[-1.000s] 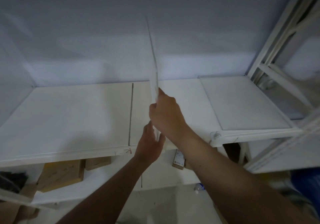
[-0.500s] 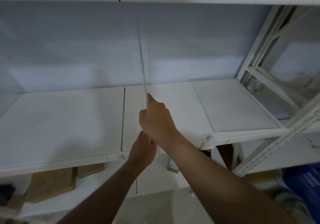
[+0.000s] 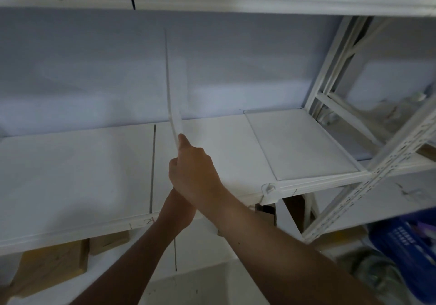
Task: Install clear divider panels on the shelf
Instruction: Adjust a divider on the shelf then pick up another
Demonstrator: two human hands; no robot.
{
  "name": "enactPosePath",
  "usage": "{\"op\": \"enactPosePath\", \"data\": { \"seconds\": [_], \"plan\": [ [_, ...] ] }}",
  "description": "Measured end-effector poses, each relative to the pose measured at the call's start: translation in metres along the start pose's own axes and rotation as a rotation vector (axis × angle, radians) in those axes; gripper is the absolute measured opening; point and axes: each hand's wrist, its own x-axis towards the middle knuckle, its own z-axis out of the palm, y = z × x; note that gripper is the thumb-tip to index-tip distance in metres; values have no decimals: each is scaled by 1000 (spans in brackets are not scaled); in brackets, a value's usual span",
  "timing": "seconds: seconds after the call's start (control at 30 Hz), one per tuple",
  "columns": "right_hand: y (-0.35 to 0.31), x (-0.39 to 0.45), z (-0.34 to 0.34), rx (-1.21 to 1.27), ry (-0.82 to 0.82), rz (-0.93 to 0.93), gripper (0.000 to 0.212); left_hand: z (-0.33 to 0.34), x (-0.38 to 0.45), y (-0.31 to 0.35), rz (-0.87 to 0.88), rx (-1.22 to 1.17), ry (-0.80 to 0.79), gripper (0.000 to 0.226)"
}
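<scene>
both hands gripped the clear divider panel (image 3: 170, 97) edge-on, right hand (image 3: 193, 172) closed around its near edge, left hand (image 3: 179, 210) clasping it just below. it stood upright over the shelf (image 3: 70, 174), right of a dark line (image 3: 153, 167). positioning seemed underway; next, seating it squarely. black marker strokes above and faint front-edge marks were unreadable.

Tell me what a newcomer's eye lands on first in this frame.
The thin clear divider panel, seen edge-on, stands upright at centre above the white shelf. The right hand grips its lower edge, with the left hand just beneath. A dark slot line crosses the shelf left of the panel.
</scene>
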Motion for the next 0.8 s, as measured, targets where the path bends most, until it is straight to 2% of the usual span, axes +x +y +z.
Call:
{"op": "enactPosePath", "data": {
  "seconds": [0.33,0.57,0.8],
  "plan": [
    [1,0,-2,10,-3,2,32,3,-3,4,-15,-115,0,69],
    [3,-1,-3,16,-2,5,35,10,-5,5,-9,-55,58,68],
    [2,-2,-3,36,-29,16,39,3,-3,-4,-71,40,137,56]
  ]
}}
